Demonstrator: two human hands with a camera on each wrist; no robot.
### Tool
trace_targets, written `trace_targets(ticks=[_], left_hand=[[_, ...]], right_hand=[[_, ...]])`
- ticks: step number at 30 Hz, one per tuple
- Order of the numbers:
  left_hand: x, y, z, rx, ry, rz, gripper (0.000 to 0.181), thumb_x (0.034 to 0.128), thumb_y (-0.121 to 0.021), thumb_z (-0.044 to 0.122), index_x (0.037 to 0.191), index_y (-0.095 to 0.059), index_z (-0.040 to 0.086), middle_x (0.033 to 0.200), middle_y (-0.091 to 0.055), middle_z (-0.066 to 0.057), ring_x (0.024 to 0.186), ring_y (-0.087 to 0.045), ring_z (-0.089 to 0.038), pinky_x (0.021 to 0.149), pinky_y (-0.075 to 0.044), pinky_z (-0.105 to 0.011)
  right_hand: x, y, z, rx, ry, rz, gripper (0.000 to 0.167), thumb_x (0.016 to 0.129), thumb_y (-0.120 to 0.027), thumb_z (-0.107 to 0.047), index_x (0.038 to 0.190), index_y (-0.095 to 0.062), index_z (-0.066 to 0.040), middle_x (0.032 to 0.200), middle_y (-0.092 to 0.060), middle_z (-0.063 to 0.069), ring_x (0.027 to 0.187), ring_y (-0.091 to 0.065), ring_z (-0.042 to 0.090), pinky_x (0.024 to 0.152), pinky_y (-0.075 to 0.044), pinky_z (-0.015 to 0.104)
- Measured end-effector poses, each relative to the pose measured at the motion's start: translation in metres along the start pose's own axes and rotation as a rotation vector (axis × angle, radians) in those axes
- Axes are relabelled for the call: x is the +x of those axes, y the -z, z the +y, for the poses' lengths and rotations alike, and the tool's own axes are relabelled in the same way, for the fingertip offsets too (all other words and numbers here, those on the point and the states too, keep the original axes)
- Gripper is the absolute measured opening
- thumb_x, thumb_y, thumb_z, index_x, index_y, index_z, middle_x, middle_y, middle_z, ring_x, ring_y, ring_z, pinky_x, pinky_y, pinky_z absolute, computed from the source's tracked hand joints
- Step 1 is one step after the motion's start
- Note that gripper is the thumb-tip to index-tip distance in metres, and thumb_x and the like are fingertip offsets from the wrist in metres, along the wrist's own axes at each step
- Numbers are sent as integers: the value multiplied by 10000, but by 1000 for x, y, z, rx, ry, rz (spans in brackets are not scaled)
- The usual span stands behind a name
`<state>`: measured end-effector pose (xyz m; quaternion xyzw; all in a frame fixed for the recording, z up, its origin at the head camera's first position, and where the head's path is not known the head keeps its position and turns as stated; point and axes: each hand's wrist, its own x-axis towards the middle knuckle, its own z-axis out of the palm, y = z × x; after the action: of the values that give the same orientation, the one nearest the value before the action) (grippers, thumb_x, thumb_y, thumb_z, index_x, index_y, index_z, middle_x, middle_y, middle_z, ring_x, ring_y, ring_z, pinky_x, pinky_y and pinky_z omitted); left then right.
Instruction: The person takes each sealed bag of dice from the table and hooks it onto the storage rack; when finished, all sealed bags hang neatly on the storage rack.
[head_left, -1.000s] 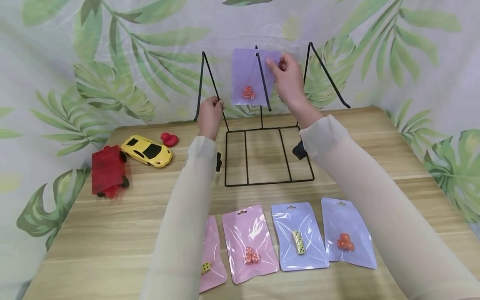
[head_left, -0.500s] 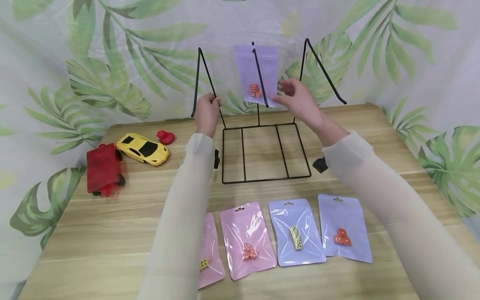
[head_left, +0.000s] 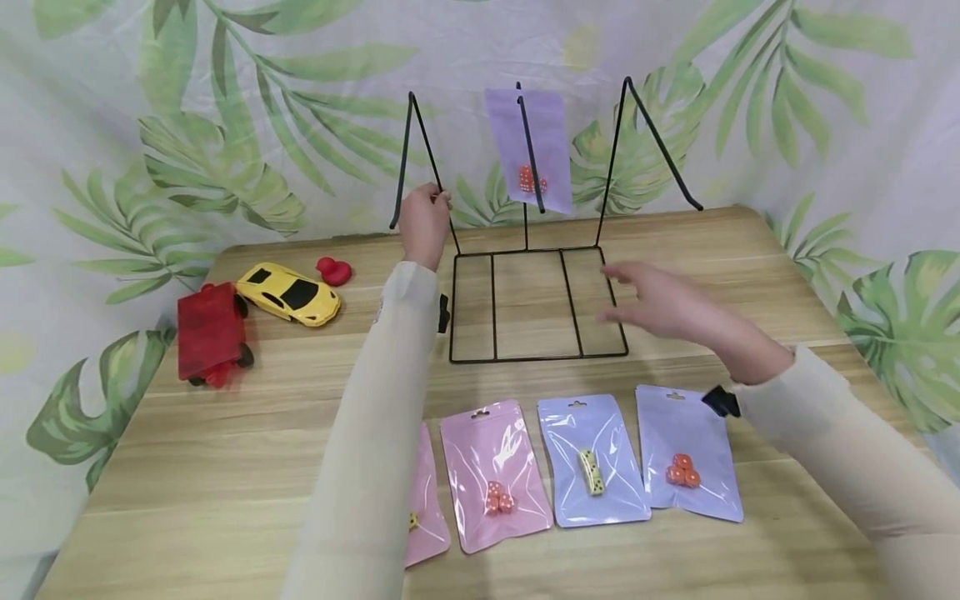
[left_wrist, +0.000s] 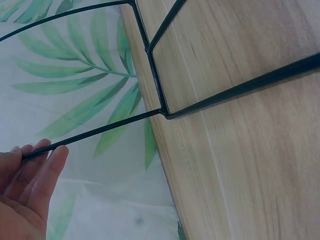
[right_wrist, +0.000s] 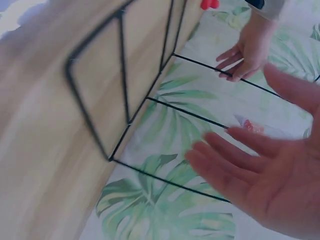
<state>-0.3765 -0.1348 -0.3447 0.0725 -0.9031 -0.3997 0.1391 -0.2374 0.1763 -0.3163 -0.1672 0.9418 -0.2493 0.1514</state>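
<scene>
A black wire rack with three hooked arms stands at the back of the table. My left hand grips its left upright; in the left wrist view the fingers pinch that wire. From the middle hook hangs a purple zip bag holding orange dice, slightly slanted. My right hand is spread and holds nothing, over the right side of the rack's base, apart from the bag. The right wrist view shows its fingers extended.
Near the front lie a pink bag and two blue bags, all with dice. Another pink bag is partly hidden by my left sleeve. Back left are a yellow toy car, a red toy vehicle and a red duck.
My right hand has let go of the purple bag and moved down and right toward me, leaving the bag on the middle hook. The left hand keeps its grip on the rack.
</scene>
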Motion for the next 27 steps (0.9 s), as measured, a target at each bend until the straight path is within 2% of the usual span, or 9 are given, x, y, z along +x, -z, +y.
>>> trace_targets(ticks=[4,8,11,14,19,27], left_hand=[[1,-1,0,12,-6,8,301,1051,-504,249,1142,-721,62,1035,-745,-74,823,-628,-213,659,-421,-285],[1,1,0,8,7,1,310,1055,-494,256,1153,-719,68,1059,-745,-74,830,-633,-218,651,-418,-288],[0,2,1,-6,20,-5,316,1059,-482,255,1177,-710,69,1077,-740,-77,841,-630,-224,664,-424,-298],[-1,1,1,-6,25,4,316,1059,-482,255,1184,-707,72,1073,-738,-73,855,-635,-218,685,-436,-306],[-2,0,0,-1,33,7,317,1061,-474,251,1190,-706,77,1074,-735,-72,854,-633,-214,705,-450,-330],[-4,0,0,-32,66,-31,332,1068,-446,264,1226,-685,97,1116,-714,-61,883,-613,-203,740,-443,-351]], right_hand=[[-24,-13,18,-198,-1,-93,681,905,-725,-316,1436,-471,26,1445,-486,278,1323,-455,480,1062,-383,617],[-44,-22,40,-310,-14,-166,646,838,-787,-362,1311,-578,25,1244,-622,236,1129,-596,428,895,-507,564],[-53,-27,54,-329,-30,-216,611,778,-830,-383,1187,-609,13,1029,-640,128,921,-610,293,734,-519,439],[-60,-33,63,-333,-52,-238,600,737,-857,-391,1117,-604,-2,943,-597,66,840,-555,218,682,-479,381],[-69,-41,72,-340,-70,-221,615,709,-871,-368,1097,-583,13,936,-603,76,837,-571,225,719,-494,416],[-78,-46,82,-349,-97,-218,470,726,-857,-343,973,-619,-21,849,-603,31,776,-537,202,658,-446,370]])
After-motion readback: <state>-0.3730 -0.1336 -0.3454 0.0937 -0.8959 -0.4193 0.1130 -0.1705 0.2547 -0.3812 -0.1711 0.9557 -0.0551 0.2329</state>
